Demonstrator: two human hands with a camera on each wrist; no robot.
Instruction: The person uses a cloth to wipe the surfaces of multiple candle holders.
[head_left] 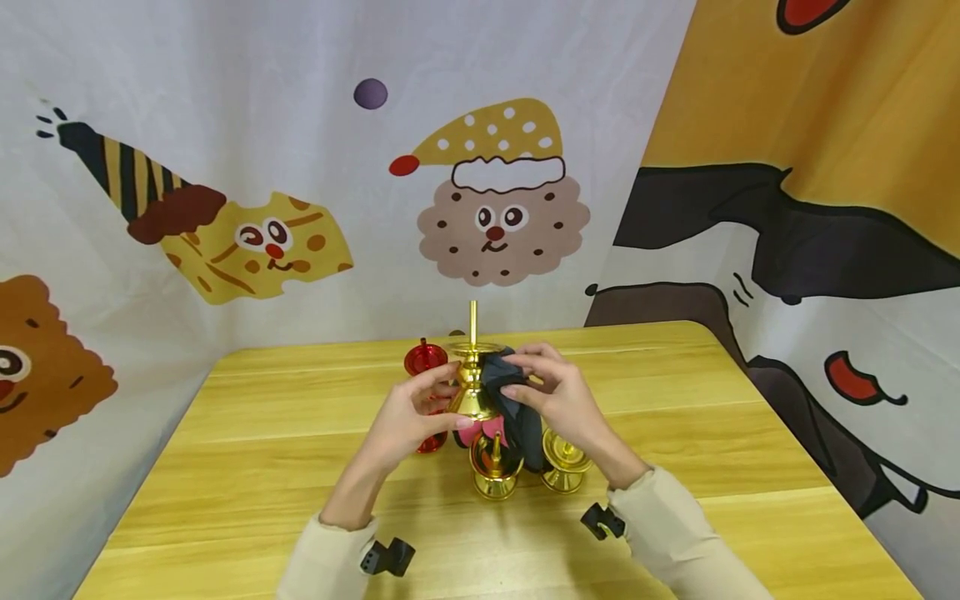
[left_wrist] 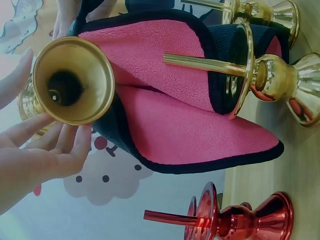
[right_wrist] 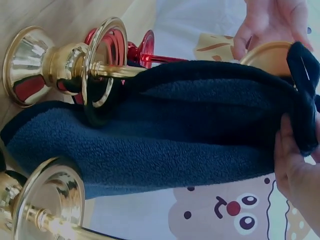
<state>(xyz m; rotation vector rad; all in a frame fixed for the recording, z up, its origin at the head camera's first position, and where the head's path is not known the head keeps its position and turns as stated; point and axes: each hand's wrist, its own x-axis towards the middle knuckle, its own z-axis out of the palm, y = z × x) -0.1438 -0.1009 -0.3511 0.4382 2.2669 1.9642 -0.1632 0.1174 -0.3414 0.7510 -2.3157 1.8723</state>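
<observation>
My left hand (head_left: 401, 421) holds a shiny gold candlestick (head_left: 472, 402) upright above the table, fingers and thumb around its flared base. The left wrist view looks into the hollow underside of that candlestick (left_wrist: 97, 75). In my right hand (head_left: 562, 398) is a cloth (head_left: 521, 421), dark blue on one face and pink and fleecy on the other, with a dark trimmed edge. The cloth (right_wrist: 165, 155) is pinched near its top, against the side of the held candlestick, and its lower part hangs down among the candlesticks on the table.
Two more gold candlesticks stand on the wooden table (head_left: 262, 467), one in front (head_left: 495, 485) and one at the right (head_left: 564, 479). Red candlesticks (head_left: 425, 358) stand on the left behind my left hand. A cartoon-printed curtain (head_left: 300, 150) hangs behind the table.
</observation>
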